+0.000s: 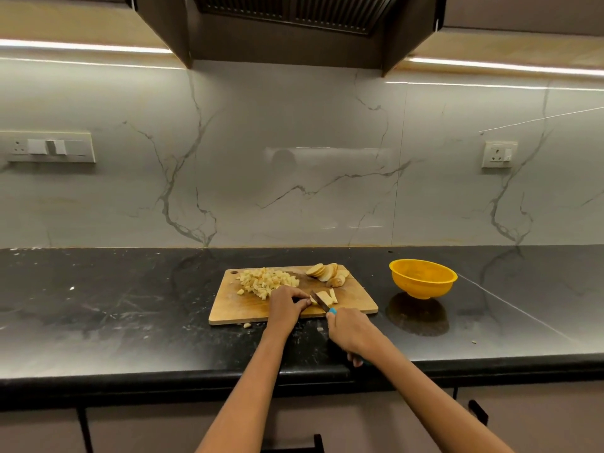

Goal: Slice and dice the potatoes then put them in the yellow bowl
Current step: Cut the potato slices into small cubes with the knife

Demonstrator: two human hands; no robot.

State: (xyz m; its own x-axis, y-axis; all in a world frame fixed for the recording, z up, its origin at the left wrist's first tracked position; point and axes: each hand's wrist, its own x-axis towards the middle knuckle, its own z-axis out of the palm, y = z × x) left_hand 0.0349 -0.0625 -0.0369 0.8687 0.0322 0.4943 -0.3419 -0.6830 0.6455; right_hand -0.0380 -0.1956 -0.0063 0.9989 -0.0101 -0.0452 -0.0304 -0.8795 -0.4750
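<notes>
Wooden cutting board [353,302] sits on the black counter [130,305], near its front edge. Your left hand [286,307] curls down on the potato strips [327,297] at the board's front edge. Your right hand [348,330] grips the knife [322,304], its blade on the strips. Diced potato [266,281] piles at the board's back left corner. Potato slices [327,272] lean at its back right corner. Right of the board stands the yellow bowl [422,277].

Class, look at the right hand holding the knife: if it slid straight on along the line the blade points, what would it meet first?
Probably the potato strips the blade already touches, pinned by the left hand. The right hand points up and left, so the diced potato pile lies further along, though depth is uncertain.
</notes>
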